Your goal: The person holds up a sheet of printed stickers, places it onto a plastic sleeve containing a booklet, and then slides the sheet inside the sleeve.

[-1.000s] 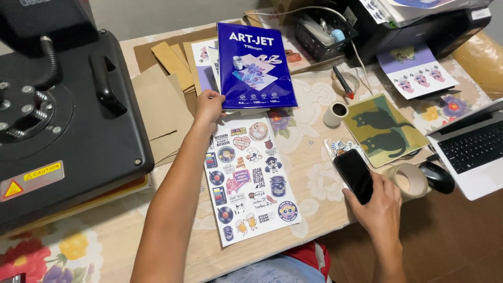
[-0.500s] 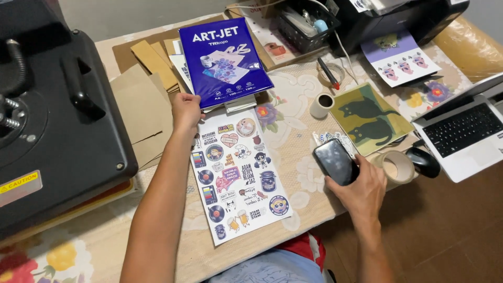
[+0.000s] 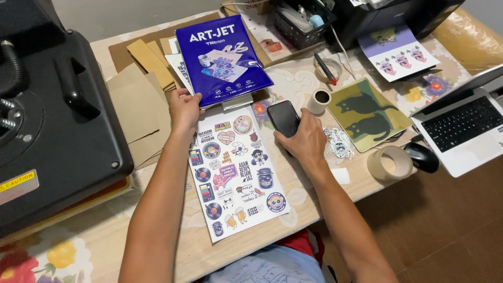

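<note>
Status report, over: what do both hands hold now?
Left hand grips edge of blue paper pack. Right hand holds black phone beside sticker sheet. Nothing in the way.

Gloss, paper and matt black plastic on a patterned cloth

Glossy blue film pack [image 3: 222,60]; smooth, faintly shiny printed sticker sheet [image 3: 236,173]; glass-glossy black phone [image 3: 283,118]; matt brown card pieces [image 3: 139,99]; matt black press casing [image 3: 57,131]; smooth tape roll [image 3: 390,163]; printed tablecloth [image 3: 293,86]

A blue rectangular paper pack [image 3: 220,57] lies beyond the dark phone screen [image 3: 283,118]; yellow warning label [image 3: 17,181] on the press.
</note>
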